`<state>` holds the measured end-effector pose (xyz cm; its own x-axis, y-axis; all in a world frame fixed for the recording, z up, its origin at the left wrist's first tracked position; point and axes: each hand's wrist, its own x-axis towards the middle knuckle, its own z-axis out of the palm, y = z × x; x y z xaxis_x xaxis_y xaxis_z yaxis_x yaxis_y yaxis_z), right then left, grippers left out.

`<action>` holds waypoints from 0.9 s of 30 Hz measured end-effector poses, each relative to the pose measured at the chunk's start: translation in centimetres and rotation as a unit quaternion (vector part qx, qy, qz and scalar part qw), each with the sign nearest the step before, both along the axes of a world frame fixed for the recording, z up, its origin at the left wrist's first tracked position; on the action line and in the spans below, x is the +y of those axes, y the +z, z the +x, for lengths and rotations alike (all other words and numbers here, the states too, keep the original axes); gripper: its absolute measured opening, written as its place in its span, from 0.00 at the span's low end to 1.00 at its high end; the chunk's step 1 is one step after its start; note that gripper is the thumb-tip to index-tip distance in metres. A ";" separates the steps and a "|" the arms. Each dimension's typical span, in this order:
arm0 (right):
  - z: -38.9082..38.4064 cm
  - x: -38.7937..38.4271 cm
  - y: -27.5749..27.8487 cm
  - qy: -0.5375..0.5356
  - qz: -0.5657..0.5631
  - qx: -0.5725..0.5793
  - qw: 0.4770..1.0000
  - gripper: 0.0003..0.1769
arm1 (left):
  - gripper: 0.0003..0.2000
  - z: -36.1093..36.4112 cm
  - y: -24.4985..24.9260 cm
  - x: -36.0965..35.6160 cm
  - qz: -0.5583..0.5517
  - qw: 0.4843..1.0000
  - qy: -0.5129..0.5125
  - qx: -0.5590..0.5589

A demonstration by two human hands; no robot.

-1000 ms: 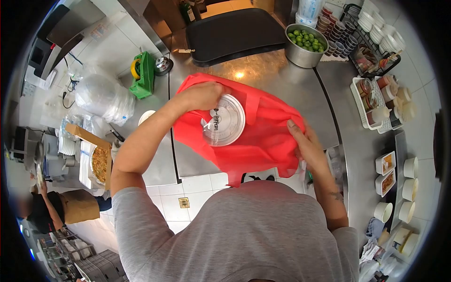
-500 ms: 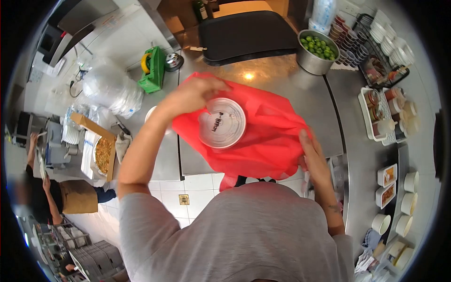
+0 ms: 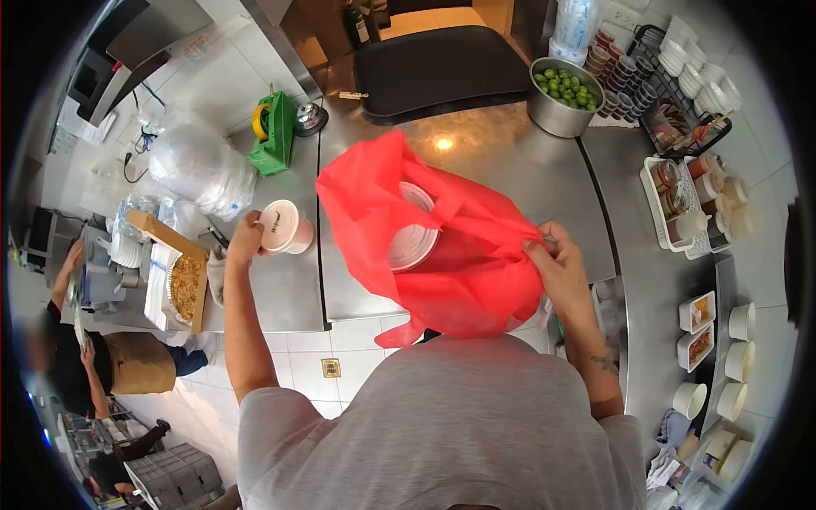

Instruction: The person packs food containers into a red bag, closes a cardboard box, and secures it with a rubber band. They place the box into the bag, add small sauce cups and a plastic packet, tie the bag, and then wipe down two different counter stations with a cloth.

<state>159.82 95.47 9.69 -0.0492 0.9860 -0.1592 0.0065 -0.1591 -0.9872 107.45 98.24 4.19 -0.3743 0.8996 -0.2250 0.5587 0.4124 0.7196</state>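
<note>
The right hand [image 3: 557, 263] is closed in a pinch on the rim of the thin red plastic carrier bag [image 3: 463, 285]. It draws that side up and toward the person, which seems to be what keeps the mouth gaping. The bag slumps over the near edge of the stainless-steel counter [image 3: 510, 161]. Inside it, a round clear plastic tub with a white lid [image 3: 412, 238] is tipped on its side against the bag's far wall. The left hand [image 3: 245, 242] is wrapped around a small pale-pink round lidded cup [image 3: 283, 228], held by the counter's near edge, left of the bag and apart from it. Further out, a steel bowl of green limes [image 3: 561, 85] stands at the far right corner, and a green tape dispenser [image 3: 274, 132] sits toward the far left.
</note>
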 end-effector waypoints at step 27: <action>3.7 3.5 2.3 -0.031 -0.015 0.032 0.999 0.06 | 0.16 34.8 2.0 8.1 -0.010 0.769 -0.565 0.299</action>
<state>163.57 98.95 11.97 0.0000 0.9823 -0.1873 -0.0664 -0.1869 -0.9801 142.20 106.30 6.20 0.6015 0.7254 -0.3346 0.7973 -0.5715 0.1943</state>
